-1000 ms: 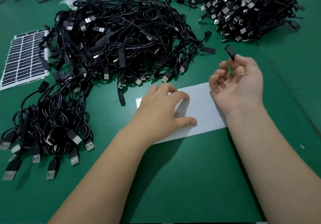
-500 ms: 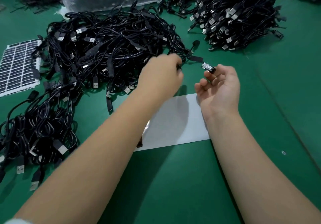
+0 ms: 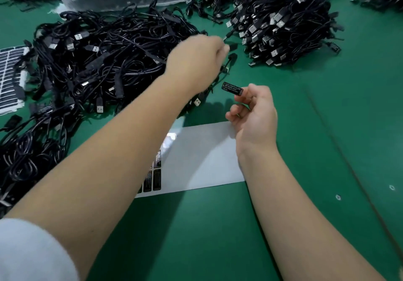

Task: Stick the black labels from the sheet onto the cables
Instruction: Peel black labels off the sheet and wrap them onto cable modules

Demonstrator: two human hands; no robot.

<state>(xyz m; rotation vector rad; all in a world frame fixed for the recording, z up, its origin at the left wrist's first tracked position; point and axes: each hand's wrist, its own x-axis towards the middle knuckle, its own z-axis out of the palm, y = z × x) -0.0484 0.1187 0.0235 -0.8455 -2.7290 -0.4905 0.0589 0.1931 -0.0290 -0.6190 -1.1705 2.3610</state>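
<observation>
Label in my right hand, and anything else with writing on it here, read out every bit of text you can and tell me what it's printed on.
"LED CONTROLLER": top line of the black label pinched by the right hand; its smaller lines below are too small to read.
"LED CON...": cut off, on a label still on the near sheet; the rest is blurred.
Far label sheet: print too small to read.
USB plugs in the cable pile: no readable marks.

Factory assembly bench
Heaps of black USB cables (image 3: 104, 62) cover a green work mat (image 3: 327, 150), beside sheets of labels (image 3: 11, 78).
</observation>
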